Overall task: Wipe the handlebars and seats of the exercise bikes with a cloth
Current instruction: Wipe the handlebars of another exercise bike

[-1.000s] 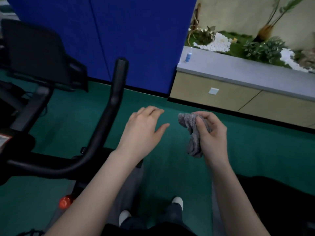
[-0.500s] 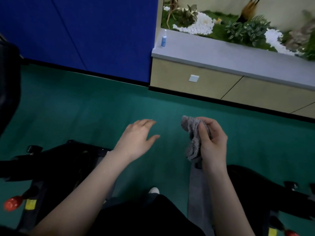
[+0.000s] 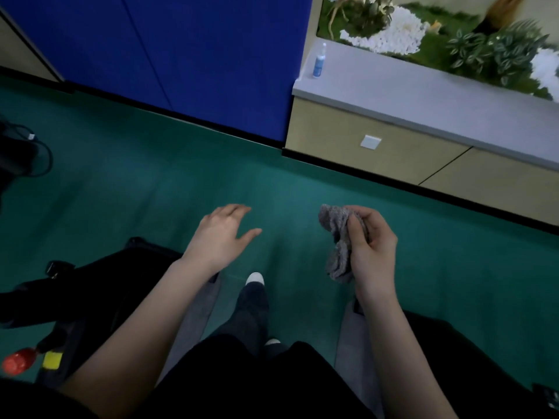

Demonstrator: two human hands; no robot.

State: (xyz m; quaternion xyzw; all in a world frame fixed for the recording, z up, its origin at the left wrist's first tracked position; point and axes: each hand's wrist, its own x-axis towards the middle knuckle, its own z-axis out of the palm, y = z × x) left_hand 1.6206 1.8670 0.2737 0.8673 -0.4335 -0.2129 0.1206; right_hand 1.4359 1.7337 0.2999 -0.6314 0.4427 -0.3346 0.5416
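Note:
My right hand (image 3: 373,252) holds a crumpled grey cloth (image 3: 338,240) above the green floor, right of centre. My left hand (image 3: 222,234) hovers palm down with its fingers spread, holding nothing. The dark base of an exercise bike (image 3: 99,285) lies at lower left, just left of my left forearm, with a red knob (image 3: 18,361) and a yellow label near it. Another dark bike part (image 3: 453,352) shows at lower right behind my right forearm. No handlebar or seat is in view.
A blue wall panel (image 3: 187,49) stands ahead. To its right runs a low beige cabinet (image 3: 393,146) with a grey ledge, a small blue spray bottle (image 3: 319,62) and plants. My feet (image 3: 255,279) are on the green floor (image 3: 181,182). A black cable (image 3: 36,152) hangs at far left.
The view has swung right and down: the bike's handlebar and screen have left the frame. Both hands keep the same pose, cloth still in the right.

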